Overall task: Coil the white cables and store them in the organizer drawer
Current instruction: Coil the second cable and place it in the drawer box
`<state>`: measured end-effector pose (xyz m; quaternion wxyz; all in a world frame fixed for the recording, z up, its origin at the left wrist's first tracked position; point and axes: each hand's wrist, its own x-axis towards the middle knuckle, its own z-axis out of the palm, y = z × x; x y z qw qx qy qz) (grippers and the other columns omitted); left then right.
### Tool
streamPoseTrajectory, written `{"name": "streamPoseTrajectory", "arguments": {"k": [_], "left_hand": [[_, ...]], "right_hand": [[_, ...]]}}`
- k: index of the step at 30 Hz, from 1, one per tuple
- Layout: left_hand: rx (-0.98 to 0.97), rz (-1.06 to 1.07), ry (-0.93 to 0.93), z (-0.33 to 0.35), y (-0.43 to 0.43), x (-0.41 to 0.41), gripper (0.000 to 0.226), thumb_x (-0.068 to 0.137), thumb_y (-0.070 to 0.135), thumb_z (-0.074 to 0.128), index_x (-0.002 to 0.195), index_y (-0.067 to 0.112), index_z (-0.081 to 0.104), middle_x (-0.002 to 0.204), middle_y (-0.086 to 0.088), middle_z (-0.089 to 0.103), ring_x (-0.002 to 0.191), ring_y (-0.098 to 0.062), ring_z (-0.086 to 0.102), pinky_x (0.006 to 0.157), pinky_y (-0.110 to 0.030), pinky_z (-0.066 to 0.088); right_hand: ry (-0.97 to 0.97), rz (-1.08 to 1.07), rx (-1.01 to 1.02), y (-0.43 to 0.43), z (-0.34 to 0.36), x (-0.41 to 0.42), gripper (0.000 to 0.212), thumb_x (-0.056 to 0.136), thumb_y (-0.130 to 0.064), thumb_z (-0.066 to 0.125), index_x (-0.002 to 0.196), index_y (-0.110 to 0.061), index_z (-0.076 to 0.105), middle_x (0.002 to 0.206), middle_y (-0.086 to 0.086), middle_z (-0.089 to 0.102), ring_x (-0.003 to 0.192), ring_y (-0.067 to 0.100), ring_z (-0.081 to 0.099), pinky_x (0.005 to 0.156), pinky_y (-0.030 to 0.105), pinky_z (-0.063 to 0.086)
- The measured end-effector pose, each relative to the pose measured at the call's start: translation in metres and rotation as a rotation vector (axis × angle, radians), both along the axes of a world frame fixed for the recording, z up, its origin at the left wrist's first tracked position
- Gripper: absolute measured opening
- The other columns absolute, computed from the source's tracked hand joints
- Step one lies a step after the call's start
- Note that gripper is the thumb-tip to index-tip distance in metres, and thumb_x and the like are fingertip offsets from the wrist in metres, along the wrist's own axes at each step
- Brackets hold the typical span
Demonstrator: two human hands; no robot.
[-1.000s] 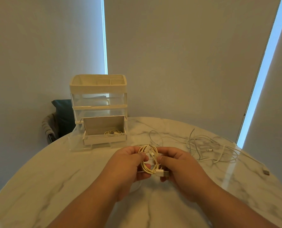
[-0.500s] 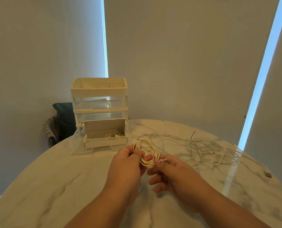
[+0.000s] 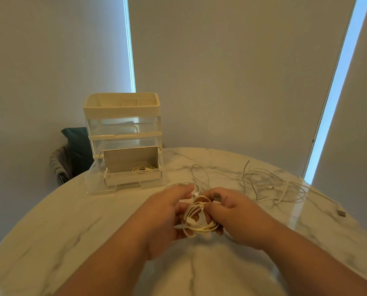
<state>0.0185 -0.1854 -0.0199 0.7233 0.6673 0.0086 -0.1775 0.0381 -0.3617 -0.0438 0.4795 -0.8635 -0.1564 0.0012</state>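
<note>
Fingers of the left hand [image 3: 167, 212] and right hand [image 3: 236, 214] cover parts of the coil [image 3: 196, 218], so its ends cannot be followed. The left hand is blurred. The lower edge cuts the forearms [image 3: 306, 259] and the table [image 3: 71, 231]. At middle left the organizer [image 3: 122, 133] hides part of a dark chair [image 3: 71, 154]. The small plug [image 3: 341, 213] at the right is perhaps USB.

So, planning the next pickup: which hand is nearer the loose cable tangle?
Right. The right hand sits just left of the loose cable tangle; the left hand lies farther left, across the coiled cable both hold.
</note>
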Motion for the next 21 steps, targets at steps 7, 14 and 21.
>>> {"name": "streamPoseTrajectory", "arguments": {"k": [7, 14, 21], "left_hand": [[0.256, 0.083, -0.101, -0.009, -0.007, -0.001, 0.021, 0.098, 0.011, 0.046, 0.098, 0.011, 0.067, 0.067, -0.004, 0.062, 0.063, -0.019, 0.054, 0.061, -0.032, 0.046], [0.036, 0.446, -0.241, -0.010, -0.028, -0.005, 0.032, 0.092, 0.007, 0.044, 0.087, 0.023, 0.071, 0.080, -0.006, 0.074, 0.079, -0.026, 0.070, 0.071, -0.041, 0.060], [0.005, 0.194, -0.040, -0.013, -0.018, 0.004, 0.032, 0.096, 0.037, 0.053, 0.098, 0.013, 0.073, 0.082, -0.009, 0.071, 0.072, -0.022, 0.061, 0.067, -0.034, 0.045]], "right_hand": [[0.010, 0.117, 0.060, 0.006, -0.001, -0.005, 0.009, 0.098, -0.026, 0.057, 0.105, -0.026, 0.061, 0.074, -0.006, 0.068, 0.063, 0.016, 0.056, 0.061, 0.038, 0.047], [0.127, -0.064, 0.700, 0.025, -0.013, -0.004, 0.021, 0.101, -0.019, 0.053, 0.106, -0.024, 0.072, 0.095, 0.010, 0.075, 0.078, 0.021, 0.067, 0.066, 0.037, 0.051], [-0.009, -0.155, 0.531, 0.020, -0.012, 0.001, 0.036, 0.099, -0.010, 0.054, 0.093, -0.036, 0.078, 0.085, -0.002, 0.075, 0.082, 0.017, 0.071, 0.082, 0.042, 0.056]]}}
